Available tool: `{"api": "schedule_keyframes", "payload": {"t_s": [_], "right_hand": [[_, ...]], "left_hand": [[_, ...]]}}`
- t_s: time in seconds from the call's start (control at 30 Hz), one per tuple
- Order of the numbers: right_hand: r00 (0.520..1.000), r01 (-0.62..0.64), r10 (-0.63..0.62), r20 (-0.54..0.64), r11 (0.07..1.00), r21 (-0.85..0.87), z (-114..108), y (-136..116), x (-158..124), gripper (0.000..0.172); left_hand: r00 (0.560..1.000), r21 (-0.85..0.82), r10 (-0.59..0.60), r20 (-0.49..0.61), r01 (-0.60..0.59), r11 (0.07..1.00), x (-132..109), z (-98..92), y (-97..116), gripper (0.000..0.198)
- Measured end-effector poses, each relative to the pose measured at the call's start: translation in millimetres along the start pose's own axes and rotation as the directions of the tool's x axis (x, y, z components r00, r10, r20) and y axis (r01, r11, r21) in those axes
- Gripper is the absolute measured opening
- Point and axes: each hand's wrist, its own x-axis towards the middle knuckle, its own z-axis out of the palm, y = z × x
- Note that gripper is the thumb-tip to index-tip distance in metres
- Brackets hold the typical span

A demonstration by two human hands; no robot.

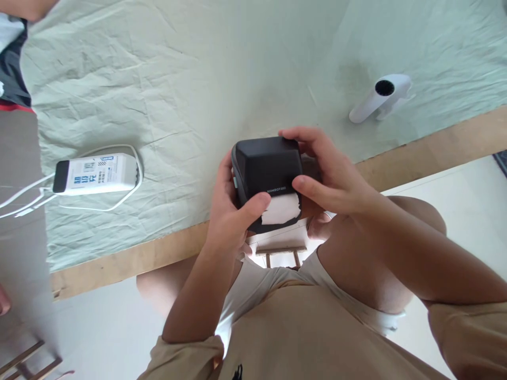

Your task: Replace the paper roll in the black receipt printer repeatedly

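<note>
Between both hands I hold a black box-shaped case (269, 163) with rounded edges, a line of pale lettering and a torn-edged white patch (282, 209) on its near side. My left hand (233, 206) wraps its left side, the thumb lying by the white patch. My right hand (327, 177) grips the right side, with the thumb at the near edge and fingers over the far corner. The case is above the table's near edge. What it contains, if anything, is hidden.
A white power bank-like block (97, 174) with cables lies on the pale green cloth (178, 105) at left. A white cylindrical device (374, 100) with a dark round end rests at right. The table's wooden edge (158, 253) runs before my knees. Another person's arm (27, 8) shows top left.
</note>
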Motion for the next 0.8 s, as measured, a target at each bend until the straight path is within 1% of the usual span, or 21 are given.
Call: {"api": "schedule_keyframes", "payload": {"t_s": [0.07,0.1,0.17,0.23,0.33,0.43,0.5,0.53,0.63,0.7,0.73,0.8], "right_hand": [[0.996,-0.036,0.032,0.084,0.999,0.037,2.0,3.2,-0.6,0.056],[0.994,-0.047,0.041,0.104,0.997,0.054,3.1,4.9,-0.5,0.059],[0.992,-0.069,0.061,0.112,0.995,0.067,4.9,7.4,0.4,0.063],[0.99,-0.095,0.088,0.108,0.993,0.066,6.1,8.1,1.3,0.063],[0.987,-0.123,0.115,0.112,0.99,0.065,6.6,7.6,2.0,0.061],[0.987,-0.127,0.117,0.113,0.988,0.088,6.0,8.6,1.4,0.066],[0.988,-0.124,0.115,0.1,0.988,0.091,5.6,9.9,0.7,0.069],[0.989,-0.123,0.116,0.088,0.989,0.082,5.7,10.4,0.3,0.067],[0.993,-0.115,0.115,-0.003,0.993,0.032,7.1,11.6,-0.9,0.055],[0.993,-0.093,0.094,-0.066,0.996,0.016,8.2,12.1,-1.7,0.047],[0.994,-0.079,0.08,-0.078,0.997,0.011,8.4,12.1,-2.1,0.045],[0.997,-0.051,0.051,-0.059,0.999,0.004,7.9,12.1,-2.6,0.049]], "left_hand": [[1.0,0.003,-0.019,0.013,0.019,1.0,0.4,-0.3,0.5,0.065],[0.999,0.011,-0.041,0.01,0.041,0.999,0.6,-0.1,1.0,0.057],[0.996,0.019,-0.084,-0.001,0.085,0.996,1.4,0.6,1.7,0.049],[0.995,-0.002,-0.102,0.004,0.102,0.995,3.0,0.9,1.9,0.048],[0.996,-0.038,-0.088,0.008,0.088,0.995,5.5,0.9,1.9,0.049],[0.996,-0.064,-0.088,-0.012,0.087,0.994,7.0,2.9,1.7,0.055],[0.994,-0.099,-0.106,-0.019,0.104,0.99,8.1,5.1,0.9,0.056],[0.993,-0.121,-0.112,-0.03,0.108,0.987,8.9,6.2,0.1,0.053],[0.992,-0.186,-0.08,-0.099,0.06,0.981,11.5,8.3,-2.5,0.037],[0.989,-0.205,-0.062,-0.133,0.034,0.978,12.5,8.6,-3.4,0.03],[0.988,-0.205,-0.068,-0.136,0.039,0.978,12.5,8.6,-3.4,0.029],[0.987,-0.187,-0.099,-0.129,0.074,0.98,12.1,8.2,-2.8,0.03]]}}
